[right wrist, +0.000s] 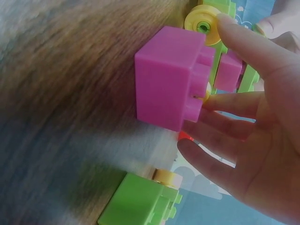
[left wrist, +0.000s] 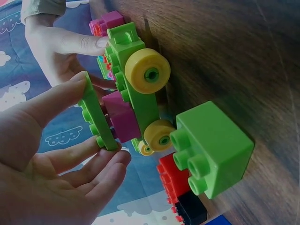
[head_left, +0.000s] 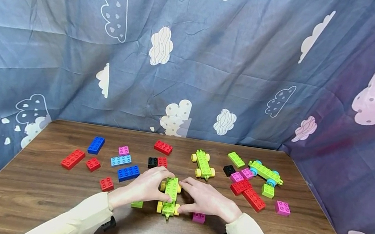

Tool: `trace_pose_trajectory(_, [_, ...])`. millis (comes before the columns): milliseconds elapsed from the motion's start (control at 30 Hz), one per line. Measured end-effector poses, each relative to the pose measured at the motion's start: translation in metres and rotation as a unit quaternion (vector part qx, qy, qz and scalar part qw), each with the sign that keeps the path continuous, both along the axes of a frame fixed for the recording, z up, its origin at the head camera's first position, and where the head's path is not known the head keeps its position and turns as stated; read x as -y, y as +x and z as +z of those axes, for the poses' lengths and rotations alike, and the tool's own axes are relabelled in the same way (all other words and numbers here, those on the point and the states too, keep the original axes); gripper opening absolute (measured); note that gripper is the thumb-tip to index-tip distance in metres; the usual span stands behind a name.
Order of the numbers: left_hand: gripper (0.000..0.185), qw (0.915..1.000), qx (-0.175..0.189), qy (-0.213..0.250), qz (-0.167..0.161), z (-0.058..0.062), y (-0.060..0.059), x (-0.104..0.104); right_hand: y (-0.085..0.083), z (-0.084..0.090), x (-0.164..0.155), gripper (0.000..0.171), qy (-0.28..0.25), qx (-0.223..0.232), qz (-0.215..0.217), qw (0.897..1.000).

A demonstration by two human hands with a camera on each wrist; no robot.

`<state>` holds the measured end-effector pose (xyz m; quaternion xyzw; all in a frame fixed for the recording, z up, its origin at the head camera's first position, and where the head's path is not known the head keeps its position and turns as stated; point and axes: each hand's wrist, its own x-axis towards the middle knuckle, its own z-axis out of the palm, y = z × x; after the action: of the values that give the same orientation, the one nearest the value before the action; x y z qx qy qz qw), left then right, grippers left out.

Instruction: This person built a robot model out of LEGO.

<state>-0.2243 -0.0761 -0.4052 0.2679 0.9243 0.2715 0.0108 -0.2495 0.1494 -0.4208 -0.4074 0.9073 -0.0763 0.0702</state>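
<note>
A lime-green thin studded plate (left wrist: 97, 112) is pinched lengthwise between the thumb and fingers of my left hand (head_left: 148, 185). It sits tilted above a pink brick (left wrist: 121, 116) on a lime-green wheeled car base (left wrist: 140, 105) with yellow wheels. In the left wrist view a small gap shows between plate and pink brick. My right hand (head_left: 209, 199) holds the car base from the right, its thumb and forefinger at the wheels (right wrist: 204, 26). A loose pink brick (right wrist: 164, 77) lies under the right palm, and a lime-green brick (left wrist: 215, 147) lies by the left hand.
Behind the hands stands another yellow-wheeled car base (head_left: 203, 164); a blue-wheeled one (head_left: 265, 172) is at the back right. Red bricks (head_left: 72, 159) and blue bricks (head_left: 128, 173) lie scattered at the left. More red bricks (head_left: 253, 198) and a pink brick (head_left: 282, 208) lie at the right.
</note>
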Motion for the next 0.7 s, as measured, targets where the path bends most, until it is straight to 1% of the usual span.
trace_pose_trajectory(167, [0.058,0.9998,0.020,0.008,-0.002,0.0011,-0.0008,0.0011,-0.0012,-0.0009,0.0002,0.074,0.000,0.003,-0.002,1.000])
trace_pose_trajectory(233, [0.058,0.9998,0.021,0.006,-0.004,0.0013,-0.0014,0.0017,-0.0015,-0.0012,0.0005,0.074,0.000,0.002,-0.001,1.000])
trace_pose_trajectory(600, [0.057,0.9997,-0.002,-0.006,-0.024,0.0016,-0.0029,0.0042,-0.0019,-0.0014,0.0005,0.074,0.005,-0.001,-0.001,1.000])
trace_pose_trajectory(700, [0.056,0.9996,-0.009,-0.014,-0.023,0.0022,-0.0020,0.0035,-0.0011,-0.0009,0.0003,0.074,0.001,-0.007,0.004,1.000])
